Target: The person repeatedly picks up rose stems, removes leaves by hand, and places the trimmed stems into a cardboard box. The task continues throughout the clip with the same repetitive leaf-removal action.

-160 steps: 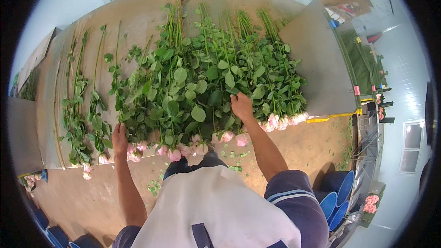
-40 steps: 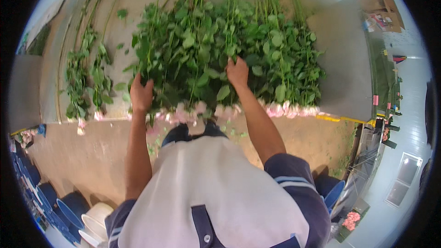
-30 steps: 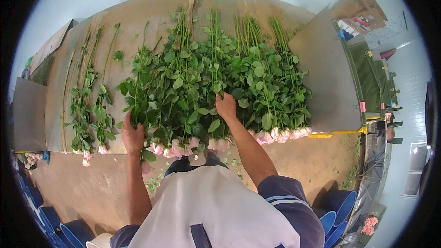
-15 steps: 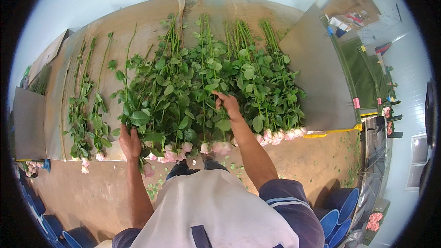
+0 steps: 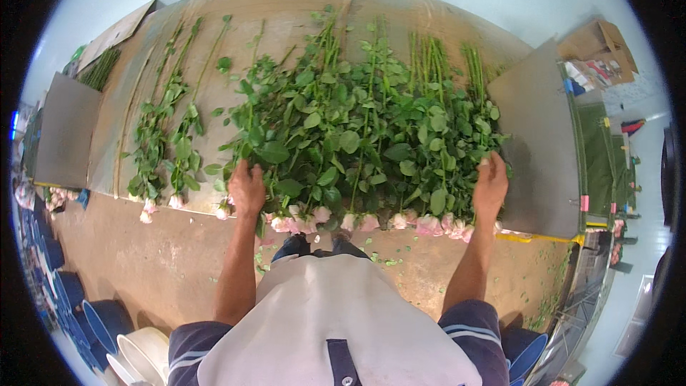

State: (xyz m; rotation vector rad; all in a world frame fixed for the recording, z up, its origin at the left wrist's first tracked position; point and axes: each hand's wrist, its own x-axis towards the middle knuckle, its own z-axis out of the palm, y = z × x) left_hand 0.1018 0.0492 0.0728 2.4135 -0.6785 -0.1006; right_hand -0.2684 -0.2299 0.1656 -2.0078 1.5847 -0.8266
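Observation:
Many long-stemmed pale pink roses (image 5: 368, 222) with dense leaves lie on a worn tabletop (image 5: 118, 78), blooms along the near edge. My left hand (image 5: 245, 179) is at the left side of the big pile, fingers closed round a leafy stem, their tips partly hidden. My right hand (image 5: 491, 171) touches the pile's right edge beside a grey metal panel (image 5: 536, 136), thumb and fingers apart and slightly bent. A few separate stems (image 5: 179, 146) lie on the left.
Another grey panel (image 5: 64, 129) stands left. Beyond the right panel are green boards (image 5: 597, 164) and a cardboard box (image 5: 593, 46). Blue buckets (image 5: 103, 322) and cream ones (image 5: 143, 357) line the lower left, another blue bucket (image 5: 525, 350) lower right. Fallen leaves lie on the floor (image 5: 164, 257).
My right hand has moved from the middle of the pile to its right edge. My left hand stays at the left side. The view has shifted slightly.

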